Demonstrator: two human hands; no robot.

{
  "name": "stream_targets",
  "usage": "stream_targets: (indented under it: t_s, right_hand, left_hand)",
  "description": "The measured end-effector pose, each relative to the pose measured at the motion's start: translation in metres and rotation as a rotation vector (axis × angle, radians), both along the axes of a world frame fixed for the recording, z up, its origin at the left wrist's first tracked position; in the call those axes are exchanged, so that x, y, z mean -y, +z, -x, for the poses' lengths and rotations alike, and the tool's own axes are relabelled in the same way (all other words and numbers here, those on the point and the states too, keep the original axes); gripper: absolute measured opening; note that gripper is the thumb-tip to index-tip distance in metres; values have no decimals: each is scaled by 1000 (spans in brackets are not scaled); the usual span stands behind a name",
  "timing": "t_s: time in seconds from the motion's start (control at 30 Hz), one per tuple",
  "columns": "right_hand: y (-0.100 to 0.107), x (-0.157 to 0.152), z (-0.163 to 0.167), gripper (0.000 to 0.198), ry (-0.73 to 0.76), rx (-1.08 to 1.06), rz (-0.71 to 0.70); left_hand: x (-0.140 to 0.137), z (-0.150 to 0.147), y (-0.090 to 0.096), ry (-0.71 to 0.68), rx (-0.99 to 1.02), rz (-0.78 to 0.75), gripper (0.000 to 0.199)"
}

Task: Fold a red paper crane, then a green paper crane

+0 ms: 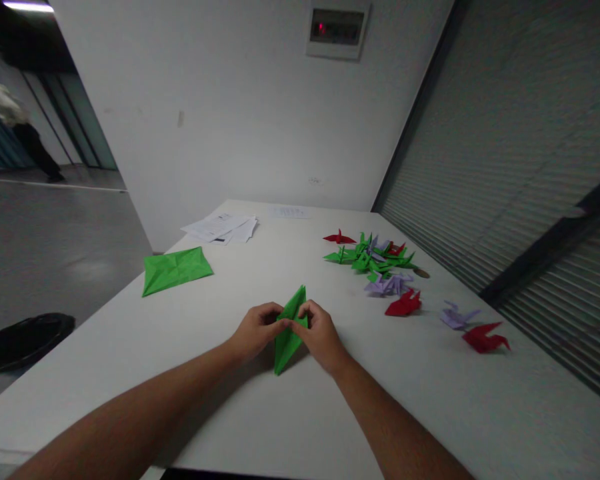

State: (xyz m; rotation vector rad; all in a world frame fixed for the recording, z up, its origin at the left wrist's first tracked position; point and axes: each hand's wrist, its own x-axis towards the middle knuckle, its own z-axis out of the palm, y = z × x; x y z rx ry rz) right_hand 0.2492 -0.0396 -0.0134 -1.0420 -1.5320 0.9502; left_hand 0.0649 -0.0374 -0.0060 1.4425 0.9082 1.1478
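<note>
Between my two hands is a folded piece of green origami paper [287,347], a narrow diamond with pointed ends, tilted just over the white table. My left hand [258,328] pinches its left edge with thumb and fingers. From the other side, my right hand [321,333] grips the right edge, its thumb meeting the left thumb near the middle of the paper. The fingertips behind the paper are partly hidden.
A flat, creased green sheet [177,270] lies at the table's left edge. Printed papers [220,228] rest farther back. Several folded cranes [370,257] are heaped at the right, with a red crane [485,338] nearer. A black-lined bin [25,341] stands left; a person [23,127] is beyond.
</note>
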Motion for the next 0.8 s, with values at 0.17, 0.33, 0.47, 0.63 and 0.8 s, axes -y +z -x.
stream_targets:
  t_s: [0.17, 0.33, 0.47, 0.63, 0.8]
  right_hand:
    - [-2, -1, -1, 26, -10, -25, -27]
    - [-2, -1, 2, 35, 19, -182, 32]
    - [-1, -1, 2, 42, 13, -260, 76]
    - [0, -1, 1, 41, -18, -237, 85]
    - [0, 0, 1, 42, -19, -218, 106]
  left_hand:
    - [-5, 2, -1, 114, -65, -28, 13]
    - [-6, 3, 1, 194, -51, -16, 10]
    - [-7, 2, 1, 215, -30, 24, 11]
    - [-7, 1, 0, 226, -5, 33, 14]
    - [-7, 4, -2, 252, -70, -17, 13]
